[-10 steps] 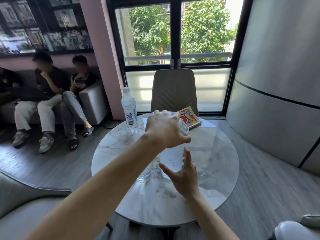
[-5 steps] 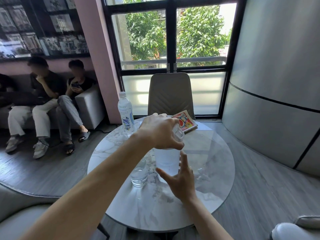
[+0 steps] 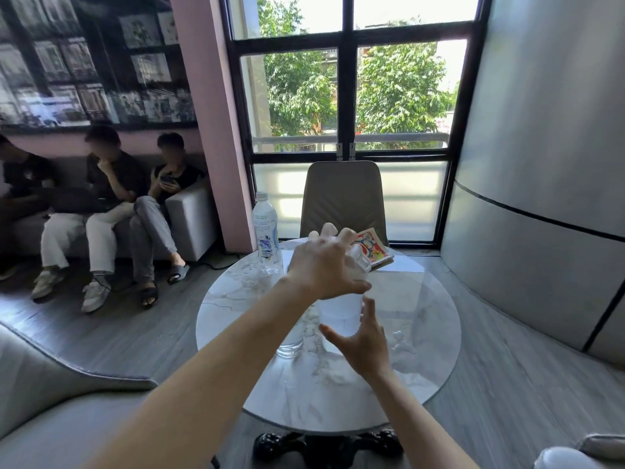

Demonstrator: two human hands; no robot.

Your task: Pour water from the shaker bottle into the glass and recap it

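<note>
A translucent white shaker bottle [image 3: 339, 316] stands upright on the round marble table [image 3: 422, 316]. My left hand [image 3: 324, 269] sits on top of it, fingers wrapped over the clear lid [image 3: 360, 260]. My right hand [image 3: 363, 343] is at the bottle's lower right side, fingers spread, thumb near its base; whether it touches is unclear. A short clear glass [image 3: 291, 345] holding water stands just left of the bottle, partly hidden behind my left forearm.
A plastic water bottle [image 3: 265, 228] stands at the table's far left edge. A colourful book [image 3: 373, 248] lies at the far edge. A beige chair [image 3: 343, 198] faces me behind the table. People sit on a sofa at the left.
The view has tilted up and shifted. My left hand stays on the shaker's lid, fingers now spread wider over it. My right hand remains beside the bottle's base.
</note>
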